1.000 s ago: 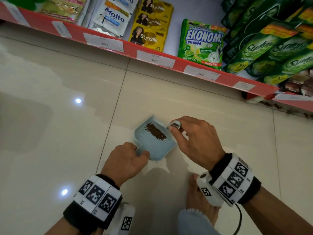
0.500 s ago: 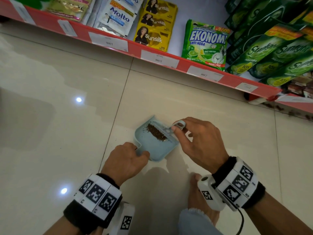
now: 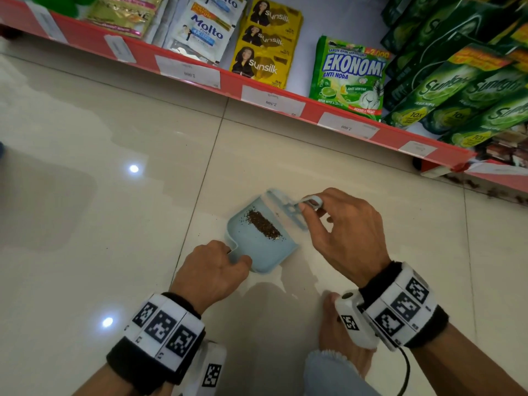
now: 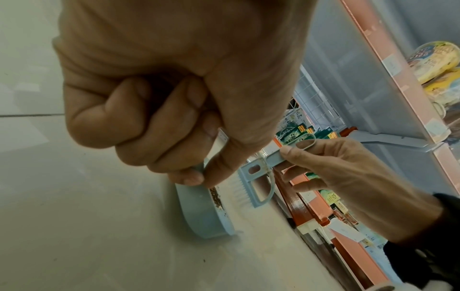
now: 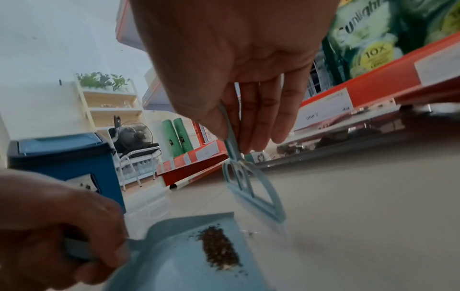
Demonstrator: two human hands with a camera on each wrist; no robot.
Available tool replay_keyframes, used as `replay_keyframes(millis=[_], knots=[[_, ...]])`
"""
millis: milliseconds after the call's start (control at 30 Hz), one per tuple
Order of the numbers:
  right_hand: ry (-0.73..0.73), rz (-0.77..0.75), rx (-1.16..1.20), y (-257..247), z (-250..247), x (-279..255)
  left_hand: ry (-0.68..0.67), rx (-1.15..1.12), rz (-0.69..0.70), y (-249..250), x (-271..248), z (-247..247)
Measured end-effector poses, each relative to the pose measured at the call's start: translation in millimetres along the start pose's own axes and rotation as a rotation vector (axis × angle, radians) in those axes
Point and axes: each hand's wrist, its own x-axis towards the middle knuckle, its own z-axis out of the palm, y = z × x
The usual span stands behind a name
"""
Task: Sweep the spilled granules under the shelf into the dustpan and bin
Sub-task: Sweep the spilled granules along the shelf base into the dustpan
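Note:
A light blue dustpan (image 3: 258,247) lies on the tiled floor with a strip of dark brown granules (image 3: 264,224) inside it. My left hand (image 3: 228,261) grips its short handle at the near left; the fingers curl round the handle in the left wrist view (image 4: 189,177). My right hand (image 3: 323,221) pinches the looped handle of a small light blue brush (image 3: 294,212), held at the pan's far right lip. The brush (image 5: 251,193) has its bristles at the floor just past the pan (image 5: 174,256). More dark granules (image 3: 491,192) lie under the red shelf at the right.
The red shelf edge (image 3: 285,107) with price tags runs across the back, stocked with sachets and green detergent packs (image 3: 351,78). A dark blue bin (image 5: 67,163) with a lid stands to the left. My bare foot (image 3: 337,324) sits below the right wrist.
My right hand has drawn the brush slightly up and right, from over the pan's edge to its far lip. The left hand and dustpan have stayed put.

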Motion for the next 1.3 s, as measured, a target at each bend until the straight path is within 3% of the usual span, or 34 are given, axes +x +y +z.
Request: replay_keyframes(millis=[67,167,267,367,500,633,733,833,1000,1167,1300], knots=[[0.028,0.003,-0.085,2,-1,3,0.003,-0.007,-0.001,-1,-1,0],[-0.109,-0.022,-0.135,1,4,1,0.010,-0.021,0.006,-3,-2,0],[-0.192,-0.022,-0.025,-4,8,-7,0.003,-0.011,0.015,-4,-2,0],[-0.078,0.034,0.115,-4,5,-4,0.010,-0.006,0.005,-6,-1,0],[0.033,0.043,-0.042,0,-1,5,0.015,-0.020,0.004,-8,-2,0],[-0.134,-0.017,-0.137,-2,4,1,0.012,-0.027,0.000,-9,-2,0],[-0.232,-0.049,0.030,-9,7,-7,0.011,-0.023,0.002,-10,-2,0],[-0.112,-0.024,0.152,-11,4,-6,0.016,-0.020,0.001,-11,-1,0],[0.048,0.013,-0.043,-3,-5,8,0.014,0.008,0.011,-11,-1,-1],[-0.147,0.001,-0.158,-6,6,0,0.005,0.027,0.010,-13,0,-1],[-0.202,0.008,0.050,-20,12,-13,-0.001,0.015,0.021,-16,-1,-2]])
